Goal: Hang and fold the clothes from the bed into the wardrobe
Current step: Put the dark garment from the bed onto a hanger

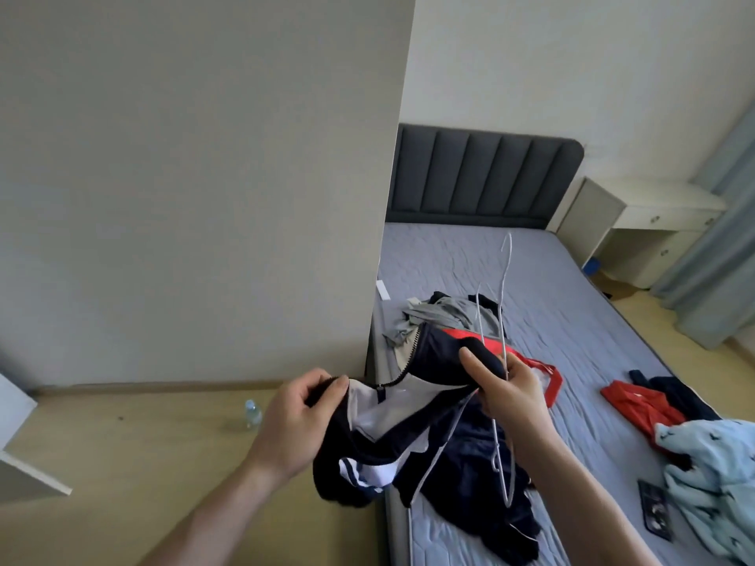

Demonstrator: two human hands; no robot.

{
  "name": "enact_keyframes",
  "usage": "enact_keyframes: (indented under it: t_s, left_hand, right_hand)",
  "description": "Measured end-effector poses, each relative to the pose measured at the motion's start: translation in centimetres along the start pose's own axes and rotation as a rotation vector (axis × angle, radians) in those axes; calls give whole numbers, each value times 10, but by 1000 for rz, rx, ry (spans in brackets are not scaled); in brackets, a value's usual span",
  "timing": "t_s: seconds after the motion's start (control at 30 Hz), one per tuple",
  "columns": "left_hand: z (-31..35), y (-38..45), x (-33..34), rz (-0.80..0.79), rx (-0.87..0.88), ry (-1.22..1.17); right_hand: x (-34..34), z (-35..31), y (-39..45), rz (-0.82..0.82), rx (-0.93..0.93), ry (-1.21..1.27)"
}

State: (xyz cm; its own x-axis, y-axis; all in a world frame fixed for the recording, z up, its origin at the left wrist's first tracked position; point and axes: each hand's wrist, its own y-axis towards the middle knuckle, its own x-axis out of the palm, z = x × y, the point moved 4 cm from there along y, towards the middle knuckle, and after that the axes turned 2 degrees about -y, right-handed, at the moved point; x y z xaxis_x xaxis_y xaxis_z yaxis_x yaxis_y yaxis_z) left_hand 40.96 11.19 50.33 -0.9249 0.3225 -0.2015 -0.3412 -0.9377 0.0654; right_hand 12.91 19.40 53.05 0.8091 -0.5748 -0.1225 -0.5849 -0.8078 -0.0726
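1. My left hand [300,414] and right hand [504,386] are closest to me, both over the near corner of the bed [572,304]. The left curls its fingers and thumb round one side of the collar of a dark jacket [412,426]. The right pinches the other side of the collar together with the white wire hangers [496,361], which stand upright through that fist.
2. The bed, grey-sheeted with a padded headboard [478,177], still carries most of the clothes: a grey heap [433,320] just beyond the jacket, a red and navy piece [645,398] to the right, and a pale blue printed garment [711,475] at the near right edge.
3. The jacket hangs between my hands, unzipped, its white lining [376,406] showing, and its lower part trails onto the mattress.
4. I judge this to be the hanging step, early on: the hanger is not yet inside the jacket. Next I need to free one hanger from the bunch and slip a shoulder over its arm while the left hand holds the collar open.
5. A small water bottle [252,413] stands on the floor to the left, well apart.
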Motion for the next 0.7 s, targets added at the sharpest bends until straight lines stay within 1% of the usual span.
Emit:
enact_keyframes:
  t_s: [0.1, 0.13, 0.2, 0.27, 0.3, 0.33, 0.37, 0.4, 0.47, 0.53, 0.57, 0.6, 0.63, 0.7]
  left_hand:
    - [6, 9, -2, 51, -66, 19]
    - [3, 9, 0, 20, -113, 11]
    - [-9, -1, 9, -125, -214, 62]
    - [-29, -17, 20, -278, -282, 271]
    - [-41, -24, 25, -328, -295, 408]
    - [-53, -29, 29, -345, -303, 499]
    - [-65, -32, 31, -324, -317, 522]
    - [-75, -33, 31, -277, -339, 492]
    - [-91, -30, 27, -121, -442, 270]
    - [-94, -24, 22, 57, -547, 35]
    - [-88, -18, 20, 130, -531, -8]
    - [-78, -11, 18, 180, -466, 7]
    - [-64, -5, 17, 201, -386, 42]
    - [-31, 4, 20, 169, -219, 101]
  right_hand:
    - [-3, 2, -7, 31, -15, 18]
    - [-4, 4, -9, 42, 2, 53]
    - [-5, 9, -13, 57, 50, 123]
    - [-9, 14, -17, 67, 75, 136]
    - [-11, 17, -20, 68, 85, 136]
    - [-13, 20, -23, 67, 95, 142]
    - [-14, 24, -26, 66, 107, 158]
    - [-16, 28, -29, 66, 120, 179]
    - [-19, 38, -35, 71, 135, 195]
    - [-20, 48, -45, 50, 149, 138]
    - [-20, 53, -51, 30, 153, 90]
    - [-21, 59, -57, 10, 156, 38]
    - [-21, 65, -62, -9, 153, -19]
    - [-27, 74, -71, -41, 136, -172]
